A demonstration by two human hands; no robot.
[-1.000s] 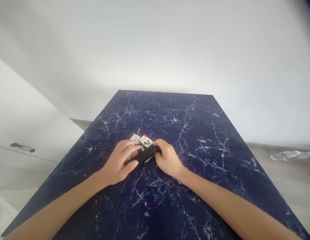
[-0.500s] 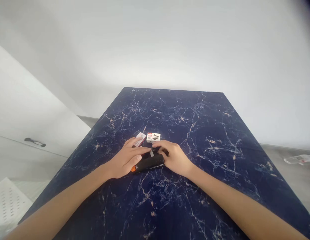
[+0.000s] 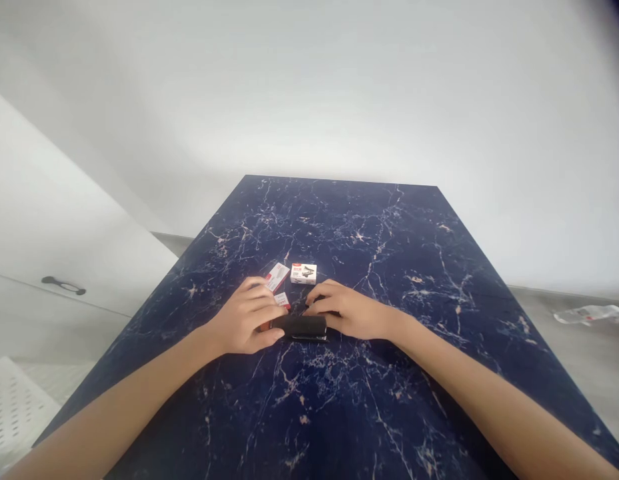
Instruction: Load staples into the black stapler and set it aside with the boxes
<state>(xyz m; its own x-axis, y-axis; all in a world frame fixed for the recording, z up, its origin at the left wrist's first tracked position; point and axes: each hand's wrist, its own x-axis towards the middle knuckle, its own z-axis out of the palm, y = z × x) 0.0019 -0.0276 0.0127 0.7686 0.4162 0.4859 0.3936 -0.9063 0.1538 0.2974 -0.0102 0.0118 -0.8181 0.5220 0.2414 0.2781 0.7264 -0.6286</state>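
Note:
A black stapler (image 3: 304,327) with an orange end lies crosswise on the dark blue marbled table. My left hand (image 3: 242,319) is closed round its left end, the thumb in front and the fingers behind. At the right end, the curled fingers of my right hand (image 3: 352,311) grip the stapler from behind; their tips are partly hidden. Just beyond my left fingers lies a white-and-red box (image 3: 278,275). A smaller white-and-red piece (image 3: 281,301) shows between that box and the stapler. Behind them is a white box (image 3: 304,273) with a dark picture on it.
The table (image 3: 349,220) reaches back towards a pale wall. A white cabinet with a dark handle (image 3: 63,285) stands to the left, above a white perforated item (image 3: 16,407). Some clear plastic (image 3: 589,314) lies beyond the right edge.
The stapler has turned nearly level, and its silver strip no longer shows. My left fingers have drawn back, uncovering the smaller white-and-red piece. My right hand has shifted slightly.

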